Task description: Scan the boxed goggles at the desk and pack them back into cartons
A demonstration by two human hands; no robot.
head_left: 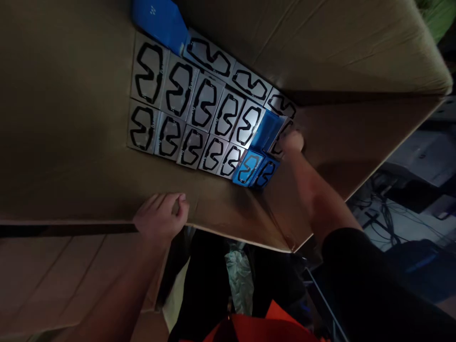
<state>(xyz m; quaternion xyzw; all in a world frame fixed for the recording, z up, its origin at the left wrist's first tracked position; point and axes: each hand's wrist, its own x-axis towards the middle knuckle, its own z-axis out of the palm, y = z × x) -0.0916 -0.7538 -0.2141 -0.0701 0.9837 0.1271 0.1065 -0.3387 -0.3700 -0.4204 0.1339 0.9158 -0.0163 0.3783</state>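
I look down into a large cardboard box [71,142] packed with several small white product boxes [199,109] printed with black outlines, set in rows. My left hand [160,218] curls over the box's near rim, fingers wrapped on the cardboard edge. My right hand [292,141] reaches deep inside to the right end of the rows, closed around a small box beside a tilted blue box [266,130]. Its fingers are mostly hidden. Two more blue boxes [254,168] sit at the row's near end.
Another blue box [156,19] lies at the far corner of the carton. A cardboard flap [320,42] folds out at the top right. Below the carton are dark clothing and something red [256,327]. Cables and grey equipment [399,209] lie at the right.
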